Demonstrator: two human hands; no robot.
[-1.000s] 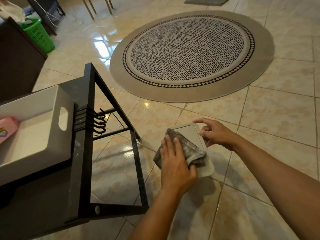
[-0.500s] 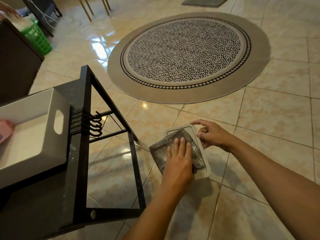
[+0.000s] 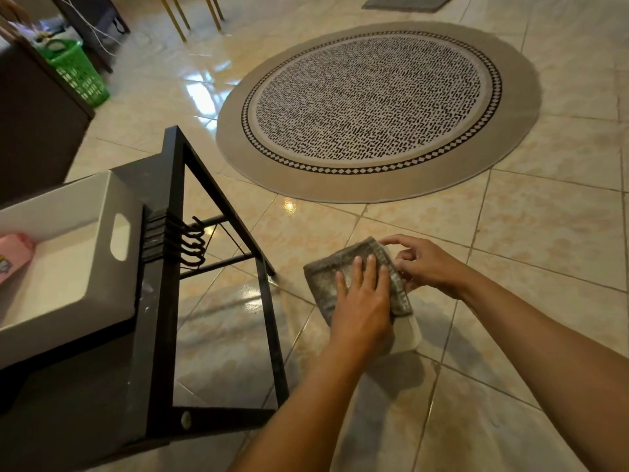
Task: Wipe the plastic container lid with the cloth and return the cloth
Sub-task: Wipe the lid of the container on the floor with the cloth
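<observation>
At lower centre of the frame, the left hand (image 3: pixel 360 301) presses flat, fingers spread, on the soft grey woven cloth (image 3: pixel 326 277), while the right hand (image 3: pixel 422 264) pinches the far edge of the thin white plastic container lid (image 3: pixel 406 332). The lid looks light, stiff and slick, likely to slide or flex, so steady it by its rim; the limp cloth takes hold anywhere.

Head camera looks steeply down, close over forearms, at tiled floor (image 3: pixel 544 233).

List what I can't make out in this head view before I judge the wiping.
- Lid: mostly covered by the cloth and left hand; its cleanliness can't be judged.
- Right hand: its fingertips' grip on the lid edge is hidden behind the cloth.
- Pink item in the white tray: cut off by the left frame edge.
</observation>
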